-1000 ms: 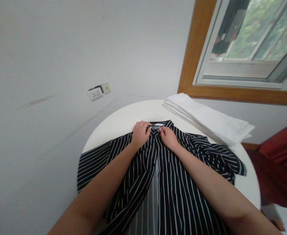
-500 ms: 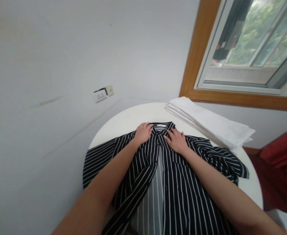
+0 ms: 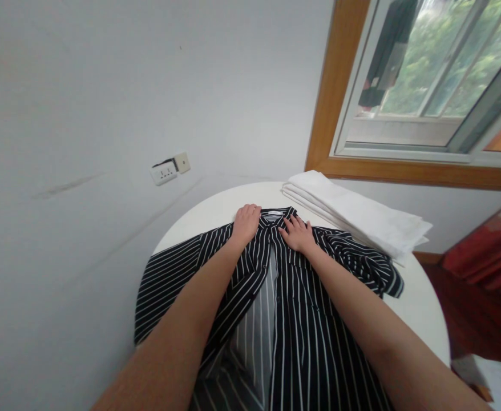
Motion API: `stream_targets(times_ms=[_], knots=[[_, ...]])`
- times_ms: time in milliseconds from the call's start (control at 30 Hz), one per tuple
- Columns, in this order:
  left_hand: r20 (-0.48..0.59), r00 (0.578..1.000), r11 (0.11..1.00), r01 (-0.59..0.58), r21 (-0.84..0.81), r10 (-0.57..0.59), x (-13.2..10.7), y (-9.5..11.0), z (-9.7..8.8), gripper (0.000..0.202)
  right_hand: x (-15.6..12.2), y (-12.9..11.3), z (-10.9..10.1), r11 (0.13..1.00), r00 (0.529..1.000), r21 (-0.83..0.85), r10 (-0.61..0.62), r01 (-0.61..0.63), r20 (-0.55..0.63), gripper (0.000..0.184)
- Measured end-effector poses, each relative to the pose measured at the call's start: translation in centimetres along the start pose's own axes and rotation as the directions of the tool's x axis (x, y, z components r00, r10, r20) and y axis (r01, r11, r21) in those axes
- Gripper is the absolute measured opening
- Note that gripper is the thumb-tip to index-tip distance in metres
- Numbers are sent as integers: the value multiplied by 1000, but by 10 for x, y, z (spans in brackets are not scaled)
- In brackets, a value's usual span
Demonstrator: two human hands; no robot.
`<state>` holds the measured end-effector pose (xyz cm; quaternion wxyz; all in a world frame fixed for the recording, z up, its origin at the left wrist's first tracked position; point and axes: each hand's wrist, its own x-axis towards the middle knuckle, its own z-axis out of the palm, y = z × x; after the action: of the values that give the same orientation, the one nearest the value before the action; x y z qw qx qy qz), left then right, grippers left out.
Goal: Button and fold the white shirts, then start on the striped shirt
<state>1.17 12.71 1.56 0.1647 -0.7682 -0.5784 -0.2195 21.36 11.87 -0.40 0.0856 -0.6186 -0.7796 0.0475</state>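
A black shirt with white stripes lies spread on a round white table, its collar toward the wall and its front parted down the middle. My left hand rests palm down on the shoulder just left of the collar, fingers stretched out. On the other side of the collar, my right hand lies flat with its fingers spread. Both palms touch the cloth without gripping it. The left sleeve reaches out flat, while the right sleeve is bunched in folds. My forearms hide parts of the shirt.
A folded white cloth lies on the table's back right. The wall behind carries a power socket. To the right are a wood-framed window and a red cloth. Something white shows at the lower right.
The view has shifted slightly. Both hands stay flat beside the collar, and the shirt has slid a little toward the wall. The right sleeve is more bunched and reaches out less.
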Motion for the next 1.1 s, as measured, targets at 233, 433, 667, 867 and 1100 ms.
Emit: stream_targets(times_ms=[233,433,667,867,1100], knots=[[115,988,992,110,-67,-101,-10,30,-31,24,15,-1,-1,999,999,24,21,-22,24,67],[277,952,985,154,-74,-128,-52,33,-29,37,7,0,-6,999,996,21,-47,49,-82,59],[318,937,985,168,-49,-145,-50,22,-6,51,-39,-1,-28,976,957,-82,-216,204,-194,47],[345,926,980,189,-69,-154,-27,13,7,52,-50,11,-18,997,996,21,-71,70,47,62],[189,973,990,139,-9,-135,-23,21,-9,37,-34,23,-24,993,993,36,-118,117,28,59]])
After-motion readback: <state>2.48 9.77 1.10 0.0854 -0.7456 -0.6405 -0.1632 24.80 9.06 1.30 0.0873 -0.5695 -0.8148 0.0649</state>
